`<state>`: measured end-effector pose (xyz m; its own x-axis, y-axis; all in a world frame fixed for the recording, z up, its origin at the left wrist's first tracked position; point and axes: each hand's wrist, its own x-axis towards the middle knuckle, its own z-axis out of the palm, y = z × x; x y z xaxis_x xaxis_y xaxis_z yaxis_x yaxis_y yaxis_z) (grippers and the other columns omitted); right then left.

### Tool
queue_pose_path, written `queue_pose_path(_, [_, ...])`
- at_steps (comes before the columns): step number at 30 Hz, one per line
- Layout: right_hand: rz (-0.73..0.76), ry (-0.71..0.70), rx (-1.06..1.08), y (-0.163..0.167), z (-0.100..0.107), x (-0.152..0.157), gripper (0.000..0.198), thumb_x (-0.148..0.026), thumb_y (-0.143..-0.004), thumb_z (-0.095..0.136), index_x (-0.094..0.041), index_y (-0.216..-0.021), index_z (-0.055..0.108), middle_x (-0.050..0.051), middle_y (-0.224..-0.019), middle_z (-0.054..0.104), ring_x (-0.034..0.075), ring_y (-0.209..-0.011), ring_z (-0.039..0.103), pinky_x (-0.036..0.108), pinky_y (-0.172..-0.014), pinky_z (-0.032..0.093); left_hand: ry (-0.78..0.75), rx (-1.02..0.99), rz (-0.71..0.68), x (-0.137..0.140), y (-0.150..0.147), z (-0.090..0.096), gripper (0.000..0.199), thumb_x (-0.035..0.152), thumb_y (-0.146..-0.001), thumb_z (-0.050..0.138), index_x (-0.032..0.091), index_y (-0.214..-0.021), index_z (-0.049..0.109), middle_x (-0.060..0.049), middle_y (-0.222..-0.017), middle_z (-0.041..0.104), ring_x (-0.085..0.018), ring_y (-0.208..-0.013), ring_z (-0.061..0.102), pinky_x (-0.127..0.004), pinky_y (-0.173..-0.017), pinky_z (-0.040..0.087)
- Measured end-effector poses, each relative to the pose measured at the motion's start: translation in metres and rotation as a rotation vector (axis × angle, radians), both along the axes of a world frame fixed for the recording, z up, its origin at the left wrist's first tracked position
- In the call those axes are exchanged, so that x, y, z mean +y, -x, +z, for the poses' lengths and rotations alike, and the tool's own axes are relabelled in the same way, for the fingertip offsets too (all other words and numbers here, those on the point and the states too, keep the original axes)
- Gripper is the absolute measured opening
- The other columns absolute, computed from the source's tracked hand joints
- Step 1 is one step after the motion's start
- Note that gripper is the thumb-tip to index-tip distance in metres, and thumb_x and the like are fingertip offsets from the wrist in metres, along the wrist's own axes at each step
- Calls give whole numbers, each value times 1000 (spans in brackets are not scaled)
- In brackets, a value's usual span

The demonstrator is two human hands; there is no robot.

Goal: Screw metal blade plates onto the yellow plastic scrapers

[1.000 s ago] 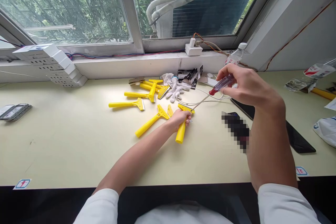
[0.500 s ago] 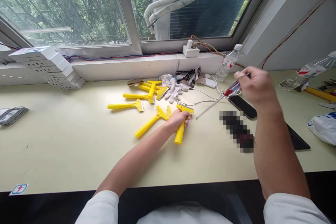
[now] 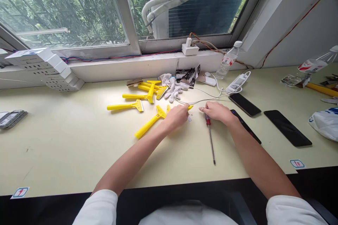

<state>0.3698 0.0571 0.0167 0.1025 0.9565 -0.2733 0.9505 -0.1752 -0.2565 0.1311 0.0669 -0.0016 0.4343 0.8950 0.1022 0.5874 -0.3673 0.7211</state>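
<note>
My left hand [image 3: 177,116] is closed round a yellow scraper [image 3: 190,107], most of which the hand hides. Just right of those fingers lie a small pale blade-like piece [image 3: 189,119] and tiny bits too small to name. My right hand [image 3: 219,111] is low over the table, fingers curled about the handle end of a red-and-clear screwdriver [image 3: 208,121]. Its shaft points back toward me. Left of my left hand another yellow scraper [image 3: 148,124] lies beside a small yellow piece [image 3: 168,108]. Farther back several yellow scrapers [image 3: 128,106] are grouped together.
White-grey gloves [image 3: 173,88] and black packets [image 3: 188,75] lie by the sill. A white cable [image 3: 203,97] leads to a power strip [image 3: 237,83]. Phones [image 3: 245,104] lie on the right, near water bottles [image 3: 228,59]. White boxes [image 3: 52,70] are stacked at the left.
My right hand has come down and left to the table, and the screwdriver has swung to point toward me. My left hand has turned the scraper, so its handle no longer shows.
</note>
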Motion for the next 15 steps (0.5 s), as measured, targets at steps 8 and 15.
queue_pose_path(8, [-10,-110,-99,13,3,-14,38,-56,-104,45,-23,-103,63,16,-112,75,34,-104,68,41,-80,42,-146,182,-46,-9,-7,-14,27,2,-99,54,14,-117,70,-14,-93,66,-29,-92,71,-41,-88,50])
queue_pose_path(15, [-76,-219,282,24,7,-20,28,-46,-102,54,-21,-97,66,11,-88,73,25,-82,67,33,-71,45,-479,655,-215,-13,-2,-15,56,2,-104,36,5,-159,48,-22,-109,70,-30,-93,72,-42,-77,54])
